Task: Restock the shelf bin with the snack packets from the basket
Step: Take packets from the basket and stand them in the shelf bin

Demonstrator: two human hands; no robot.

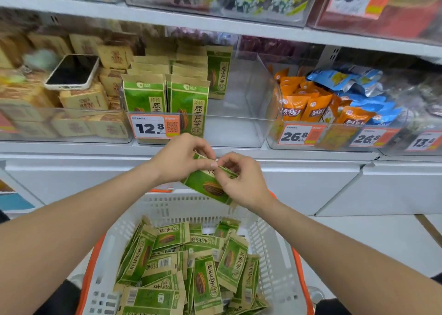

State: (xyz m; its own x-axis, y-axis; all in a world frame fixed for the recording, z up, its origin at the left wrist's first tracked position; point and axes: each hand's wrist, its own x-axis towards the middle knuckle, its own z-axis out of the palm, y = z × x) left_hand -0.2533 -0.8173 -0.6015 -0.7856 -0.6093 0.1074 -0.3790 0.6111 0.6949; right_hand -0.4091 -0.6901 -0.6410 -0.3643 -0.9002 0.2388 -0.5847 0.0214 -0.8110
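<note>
The shelf (pixel 71 147) runs across just above our grip, and the basket (pixel 270 243) sits below it, its far rim right under our knuckles. Up and ahead of the grip stands the clear bin (pixel 234 128). Its left part is filled with upright rows of packets (pixel 189 99), while the part straight above our right hand is bare. Below the grip, the pile (pixel 186 266) of loose packets lies jumbled in the basket, so by our reckoning most of the restocking is yet to do.

Our left hand (pixel 181 161) and right hand (pixel 241 183) meet on one packet (pixel 205 185), which hangs tilted between bin and basket. Both are closed in a pinch: left thumb and fingers on its upper edge, right fingers curled round the edge beside them. Nothing supports its lower end.

We see these risks. A pinch so near one edge leaves the packet free to swing, and if either hand lets go early it could drop into the pile. On the lift its lower corner could catch the bin's front wall or the price tag (pixel 153 126) just above our left hand. Set down in the bare part with nothing beside it, it may topple flat or nudge the standing rows over.
</note>
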